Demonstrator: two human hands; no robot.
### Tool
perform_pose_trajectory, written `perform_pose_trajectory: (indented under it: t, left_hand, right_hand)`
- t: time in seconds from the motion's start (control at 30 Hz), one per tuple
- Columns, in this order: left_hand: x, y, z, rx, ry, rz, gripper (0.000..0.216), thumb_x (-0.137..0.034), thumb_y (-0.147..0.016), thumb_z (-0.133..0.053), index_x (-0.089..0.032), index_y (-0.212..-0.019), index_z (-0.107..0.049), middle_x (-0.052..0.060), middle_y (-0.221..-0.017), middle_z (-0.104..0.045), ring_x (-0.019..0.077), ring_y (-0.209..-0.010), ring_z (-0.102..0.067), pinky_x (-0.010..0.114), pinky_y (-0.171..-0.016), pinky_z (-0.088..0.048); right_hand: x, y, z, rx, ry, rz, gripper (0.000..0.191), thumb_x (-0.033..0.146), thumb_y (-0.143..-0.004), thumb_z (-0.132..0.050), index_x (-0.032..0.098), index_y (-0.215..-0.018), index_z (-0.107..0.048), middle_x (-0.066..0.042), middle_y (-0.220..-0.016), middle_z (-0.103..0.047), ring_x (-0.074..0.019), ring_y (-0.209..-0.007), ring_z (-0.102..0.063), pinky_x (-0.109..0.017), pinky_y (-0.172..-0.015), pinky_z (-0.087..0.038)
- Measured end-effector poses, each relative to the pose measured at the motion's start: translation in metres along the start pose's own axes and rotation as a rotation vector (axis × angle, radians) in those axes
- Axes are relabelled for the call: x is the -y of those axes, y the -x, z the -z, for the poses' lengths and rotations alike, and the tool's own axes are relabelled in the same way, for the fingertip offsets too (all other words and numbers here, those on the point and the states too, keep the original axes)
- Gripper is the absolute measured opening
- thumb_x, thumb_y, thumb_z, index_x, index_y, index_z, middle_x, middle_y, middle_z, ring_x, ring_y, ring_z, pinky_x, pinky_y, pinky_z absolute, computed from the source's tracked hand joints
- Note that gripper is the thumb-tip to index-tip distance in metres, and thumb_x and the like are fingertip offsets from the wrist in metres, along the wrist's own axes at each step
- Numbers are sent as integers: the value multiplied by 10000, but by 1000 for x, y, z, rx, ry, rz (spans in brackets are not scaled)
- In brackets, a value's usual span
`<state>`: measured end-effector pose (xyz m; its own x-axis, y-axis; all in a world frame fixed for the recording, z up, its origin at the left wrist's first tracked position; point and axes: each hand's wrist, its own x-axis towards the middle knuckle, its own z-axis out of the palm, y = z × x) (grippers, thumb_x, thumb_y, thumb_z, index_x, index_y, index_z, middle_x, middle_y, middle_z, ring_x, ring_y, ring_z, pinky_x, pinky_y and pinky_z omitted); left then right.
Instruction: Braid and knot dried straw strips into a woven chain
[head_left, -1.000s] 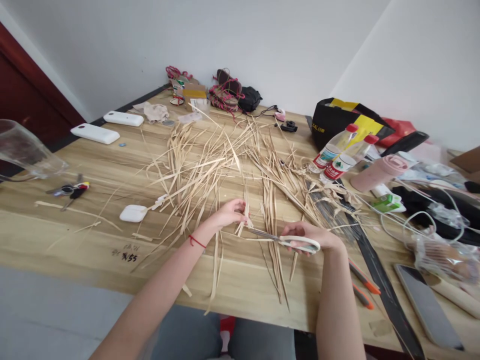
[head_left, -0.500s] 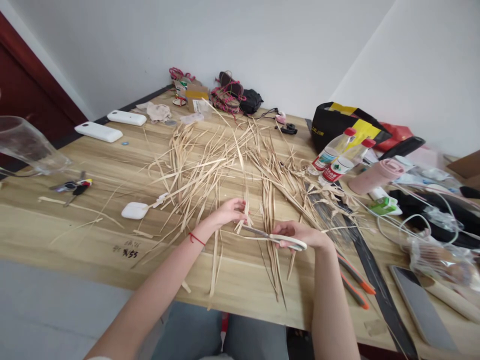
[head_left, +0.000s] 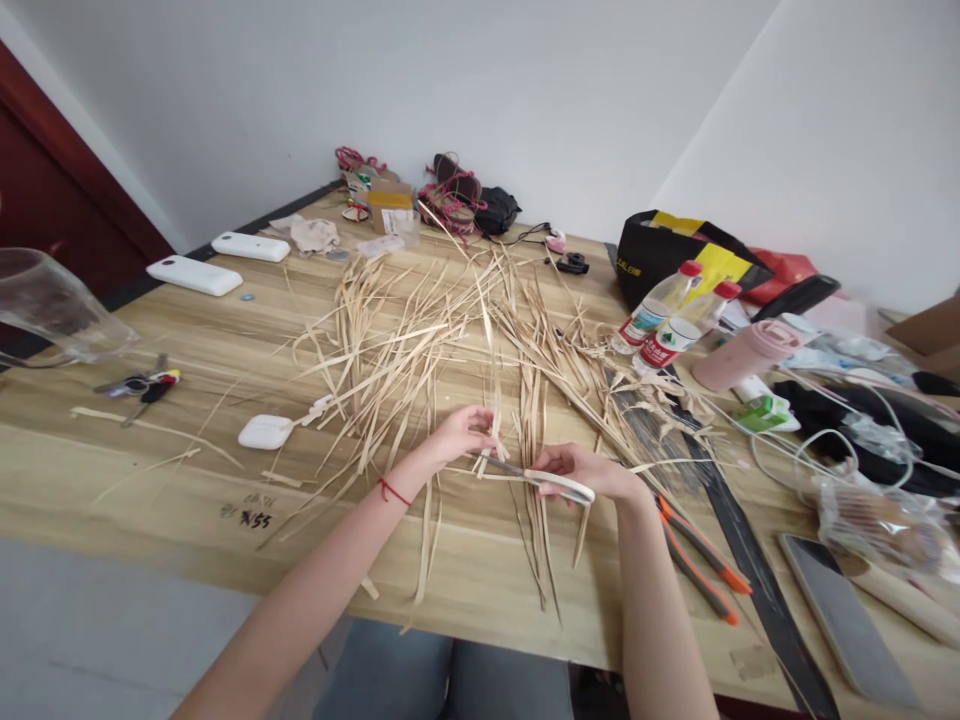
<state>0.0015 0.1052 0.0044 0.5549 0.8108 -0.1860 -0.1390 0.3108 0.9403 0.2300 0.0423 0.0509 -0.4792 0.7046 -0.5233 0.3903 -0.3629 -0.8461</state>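
My left hand is closed on a pale plant-fibre strip that runs up and away over the table. Short strip ends poke out below its fingertips. In my right hand is a pair of scissors with white handles. Their blades point left and reach the strip ends just under my left fingers; whether they are apart I cannot tell. Around and beyond both hands lie many loose fibre strips, with a thicker bundle close by my right hand.
Orange-handled pliers lie beside my right forearm, near a phone. Two water bottles, a pink tumbler and a black-yellow bag stand at right. Keys and a white case are at left.
The scissors and my right hand have shifted slightly left, closer to my left fingers. My left hand still grips the strip, and the view has tilted a little.
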Motion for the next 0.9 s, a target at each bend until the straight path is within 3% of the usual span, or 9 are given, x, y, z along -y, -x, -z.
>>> perform_pose_trajectory:
  t: [0.27,0.9]
  left_hand:
    - [5,-2,-4,-75,55,-25,449,-97,-555,-765,-126,-917,-500,48,-870,-617,148,-675,-643,298,-630,-527]
    - [2,-2,-5,-106,-27,-72,383,-152,-569,-760,-128,-869,-523,47,-866,-616,129,-711,-608,268,-650,-490]
  right_hand:
    - [2,1,-1,-21,5,-14,505,472,-541,-758,134,-866,-569,-9,-698,-622,-89,-508,-540,-190,-389,-432]
    - [3,1,-2,-28,0,29,433,393,-598,-755,142,-886,-552,16,-657,-571,-66,-503,-500,-161,-392,-423]
